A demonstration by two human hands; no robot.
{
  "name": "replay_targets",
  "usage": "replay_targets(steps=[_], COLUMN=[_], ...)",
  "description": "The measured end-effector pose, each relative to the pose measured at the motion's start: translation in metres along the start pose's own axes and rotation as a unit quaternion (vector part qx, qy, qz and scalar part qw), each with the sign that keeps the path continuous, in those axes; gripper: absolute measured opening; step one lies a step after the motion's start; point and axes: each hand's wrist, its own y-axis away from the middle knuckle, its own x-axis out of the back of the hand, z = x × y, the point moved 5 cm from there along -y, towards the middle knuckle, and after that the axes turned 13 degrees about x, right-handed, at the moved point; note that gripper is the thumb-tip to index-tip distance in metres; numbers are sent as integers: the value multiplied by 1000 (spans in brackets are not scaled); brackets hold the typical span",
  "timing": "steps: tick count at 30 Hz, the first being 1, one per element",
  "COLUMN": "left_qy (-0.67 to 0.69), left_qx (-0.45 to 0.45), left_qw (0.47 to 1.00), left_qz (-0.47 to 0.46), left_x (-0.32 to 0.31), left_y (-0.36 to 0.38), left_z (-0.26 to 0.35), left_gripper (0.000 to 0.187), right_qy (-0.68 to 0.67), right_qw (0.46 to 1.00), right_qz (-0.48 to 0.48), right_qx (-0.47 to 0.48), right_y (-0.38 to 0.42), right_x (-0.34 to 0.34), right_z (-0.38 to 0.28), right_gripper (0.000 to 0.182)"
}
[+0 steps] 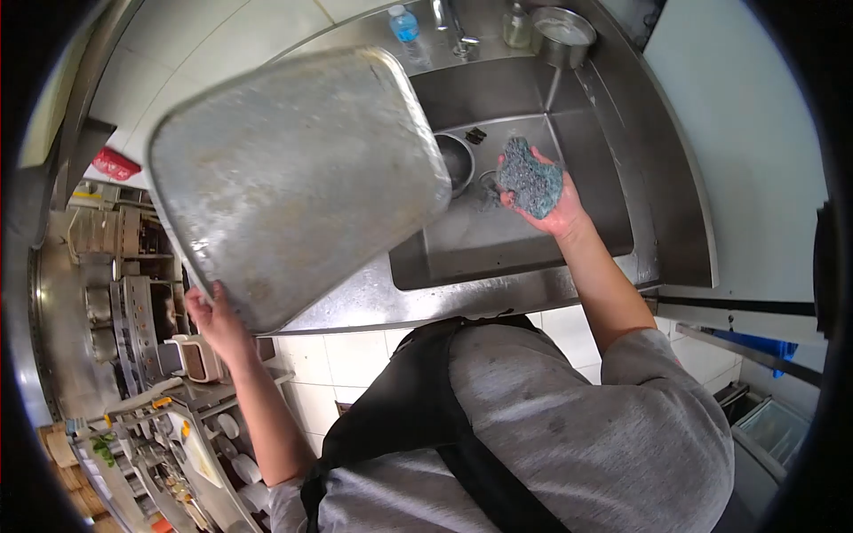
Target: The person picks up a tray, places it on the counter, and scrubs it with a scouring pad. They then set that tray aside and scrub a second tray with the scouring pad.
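My left hand (pixel 213 318) grips the near left edge of a large metal baking tray (pixel 302 178), its fingers closed on the rim. The tray is tilted, and its far right corner reaches over the sink (pixel 498 253). Brownish stains mark its dull surface. Over the sink's right half, my right hand (pixel 555 209) holds a grey-green scouring pad (pixel 529 182) on its upturned palm, fingers curled around the edges. The pad and the tray are apart. A round dark bowl (pixel 455 164) in the sink is partly hidden by the tray's corner.
Behind the sink stand a faucet (pixel 458 35), a blue-labelled plastic bottle (pixel 404 27), a glass bottle (pixel 516 27) and a metal pot (pixel 562 40). Dark scraps (pixel 476 135) lie in the basin near the drain. Shelves with kitchen tools (pixel 169 462) are at the lower left.
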Motion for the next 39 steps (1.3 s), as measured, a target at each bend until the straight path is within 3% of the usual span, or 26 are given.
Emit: replay_targets(steps=[1,4,5,8,11,13,14,16,17,18,20,22,24,26,28,29,30,32,33,35,36,38,39], left_qy=[13,36,-24,138,96,49,57,-96,-231,-224,-458,-461,-419,-398,-428,-370,-376,-395,-394,-406,-409,-412,-411], left_qx=[86,150,232,298,278,289,295,174,73,76,69,27,-102,-102,-159,-118,-112,-115,-100,-93,-91,-85,-84], left_qw=[996,986,972,940,952,950,948,976,965,967,884,882,885,890,867,899,899,895,897,894,893,893,894], left_qz=[-29,-54,-23,-94,-87,-108,-105,-90,-95,-97,-70,-96,-175,-196,-200,-202,-198,-174,-171,-165,-165,-162,-158], left_x=[5,6,3,-3,-5,-11,-12,-12,-9,-11,-17,-25,-46,-60,-74,-75,-78,-77,-77,-79,-78,-79,-79], left_y=[-4,-14,-3,-1,-3,-6,-7,-18,-28,-30,-32,-58,-84,-106,-118,-123,-128,-128,-128,-132,-131,-131,-132], left_z=[-31,-135,-145,-229,-259,-260,-260,-254,-269,-266,-248,-247,-234,-228,-247,-252,-255,-257,-253,-253,-254,-258,-259], left_gripper=[12,14,17,23,25,38,38,60,72,72,72,70,68,63,57,51,51,48,47,47,47,49,50], right_qy=[8,182,202,207,254,287,297,264,271,304,343,467,538,625,727,764,796,886,886,945,947,971,971], right_qw=[1000,973,963,961,949,909,906,929,927,921,910,860,833,762,651,602,553,370,377,118,122,57,54], right_qz=[-5,138,178,183,187,298,297,247,246,232,221,185,96,87,51,67,80,45,41,-83,-85,-84,-88], right_qx=[-9,15,25,5,3,47,47,82,85,75,69,86,82,145,213,223,233,277,267,292,286,217,216], right_y=[-1,-10,-10,0,-5,-11,-20,-51,-65,-81,-112,-152,-210,-271,-352,-376,-400,-456,-473,-498,-492,-468,-473], right_x=[5,63,84,122,114,92,88,74,69,58,33,-4,-4,-5,11,2,-13,-18,-5,-2,-3,-18,-17], right_z=[2,2,4,8,23,35,41,54,59,70,96,122,134,142,137,138,142,143,147,171,181,202,193], right_gripper=[31,28,27,25,23,23,23,22,22,22,22,26,30,33,36,36,36,35,35,35,35,40,40])
